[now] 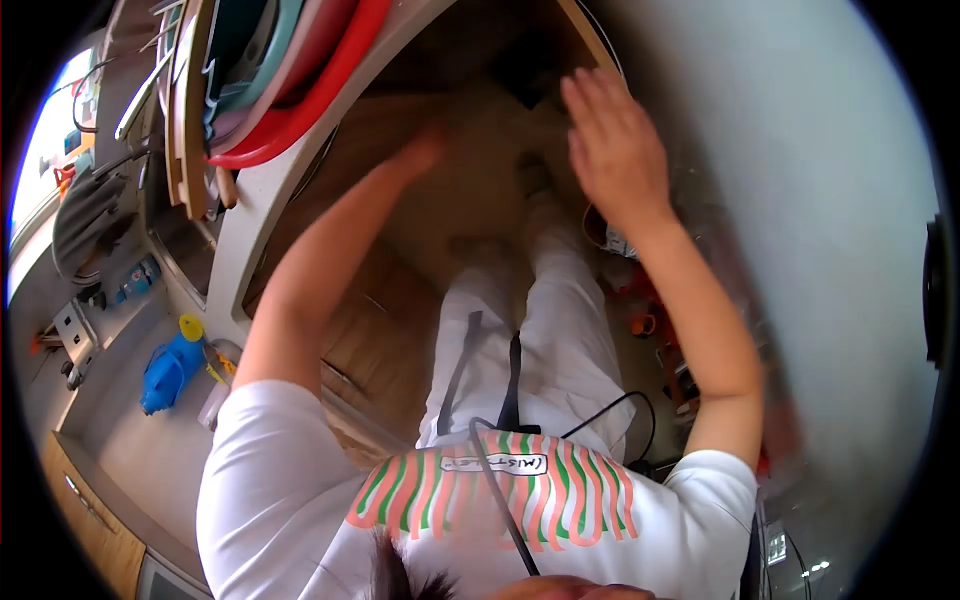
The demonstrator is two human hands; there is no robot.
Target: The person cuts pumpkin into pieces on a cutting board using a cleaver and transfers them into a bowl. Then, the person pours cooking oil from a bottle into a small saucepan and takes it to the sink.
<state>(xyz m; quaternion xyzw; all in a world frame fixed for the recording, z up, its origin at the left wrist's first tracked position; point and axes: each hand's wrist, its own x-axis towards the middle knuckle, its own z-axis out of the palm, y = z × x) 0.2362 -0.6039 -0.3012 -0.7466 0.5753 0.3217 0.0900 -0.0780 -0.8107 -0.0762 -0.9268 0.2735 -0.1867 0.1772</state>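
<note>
Dark hair (395, 575) overlaps our white shirt (275, 475); our right hand (618, 155) stretches open above the floor (435, 205); whether our blurred left hand (422, 155) is closed, we cannot tell.

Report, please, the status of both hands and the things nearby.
Right hand open, nothing seen in it. Left hand blurred, grip unclear. Red basin left of both hands. Black cable loops apart from both hands.

The pale counter (120, 420) at left is pretty loaded: a blue plastic thing (172, 372) and a blue-labelled bottle (138, 280) are parked on it. The dim brownish floor (440, 205) is stood on by dark-covered feet (535, 175).
</note>
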